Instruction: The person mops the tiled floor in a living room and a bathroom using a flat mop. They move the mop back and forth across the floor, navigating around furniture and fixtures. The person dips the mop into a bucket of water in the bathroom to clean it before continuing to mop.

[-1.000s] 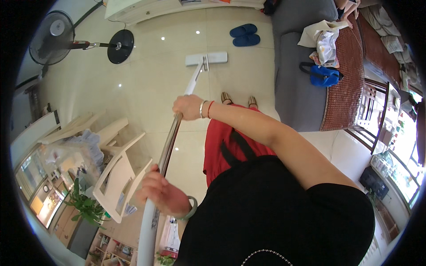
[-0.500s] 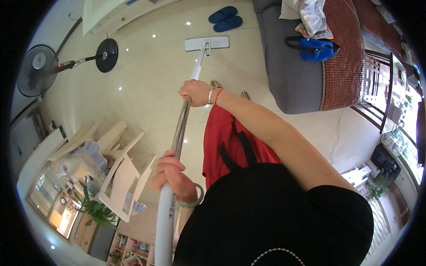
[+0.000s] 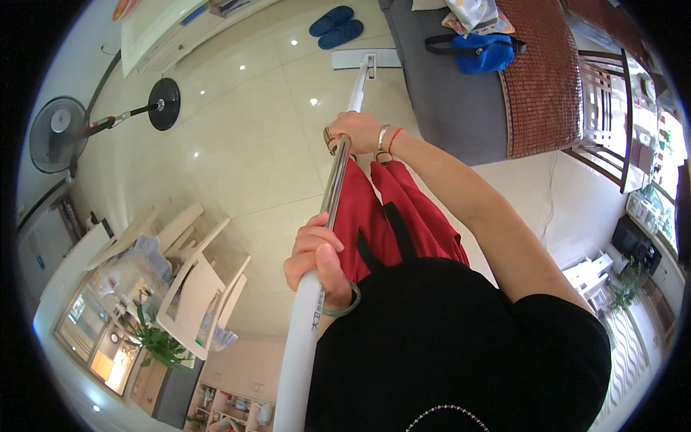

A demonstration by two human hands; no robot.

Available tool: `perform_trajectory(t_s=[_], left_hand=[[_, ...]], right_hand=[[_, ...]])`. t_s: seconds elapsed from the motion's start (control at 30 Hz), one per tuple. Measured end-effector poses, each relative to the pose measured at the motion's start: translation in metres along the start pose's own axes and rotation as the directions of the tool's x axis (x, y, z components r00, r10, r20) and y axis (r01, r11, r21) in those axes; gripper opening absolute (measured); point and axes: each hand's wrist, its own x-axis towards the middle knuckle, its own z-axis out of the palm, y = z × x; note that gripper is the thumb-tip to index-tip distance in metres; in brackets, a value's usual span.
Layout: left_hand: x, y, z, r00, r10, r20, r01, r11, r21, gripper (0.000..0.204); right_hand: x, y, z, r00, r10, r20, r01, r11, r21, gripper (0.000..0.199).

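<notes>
Both of my hands grip the pole of a flat mop point(image 3: 335, 189). My left hand point(image 3: 317, 258) is wrapped round the white upper handle, thumb on top, with a green bangle at the wrist. Farther down, my right hand point(image 3: 355, 134) is closed round the metal shaft; a silver bracelet and a red cord circle that wrist. The flat white mop head point(image 3: 350, 59) lies on the tiled floor, its right end against the base of the grey sofa point(image 3: 461, 108).
Blue slippers point(image 3: 336, 27) lie just beyond the mop head. A standing fan point(image 3: 59, 135) with a round black base point(image 3: 164, 104) is at left. Cream chairs point(image 3: 194, 299) stand by a table at lower left. On the sofa are a blue bag point(image 3: 484, 54) and a brown mat point(image 3: 543, 93).
Both hands and the mop have moved right in view; the mop head now reaches the sofa. The view has shifted, and my feet and red trousers have changed position.
</notes>
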Motion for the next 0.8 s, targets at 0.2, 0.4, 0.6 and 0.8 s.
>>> perform_trajectory(t_s=[0.2,0.4,0.6,0.8], left_hand=[[-0.021,0.008,0.017,0.991,0.039,0.13,-0.039,0.999,-0.005,0.012],[-0.039,0.013,-0.01,0.982,0.041,0.184,-0.027,0.997,-0.075,0.016],[-0.058,0.015,-0.064,0.971,0.025,0.237,-0.005,0.997,-0.082,0.017],[-0.082,0.025,-0.177,0.938,-0.063,0.34,0.084,0.995,-0.048,0.015]], right_hand=[[-0.039,0.016,0.007,0.982,-0.036,-0.187,0.049,0.997,0.065,0.016],[-0.059,-0.004,0.041,0.946,0.064,-0.319,-0.026,0.992,0.123,0.012],[-0.064,-0.03,0.094,0.909,0.064,-0.413,-0.015,0.992,0.122,0.011],[-0.051,-0.095,0.184,0.872,0.019,-0.49,0.052,0.99,0.132,0.011]])
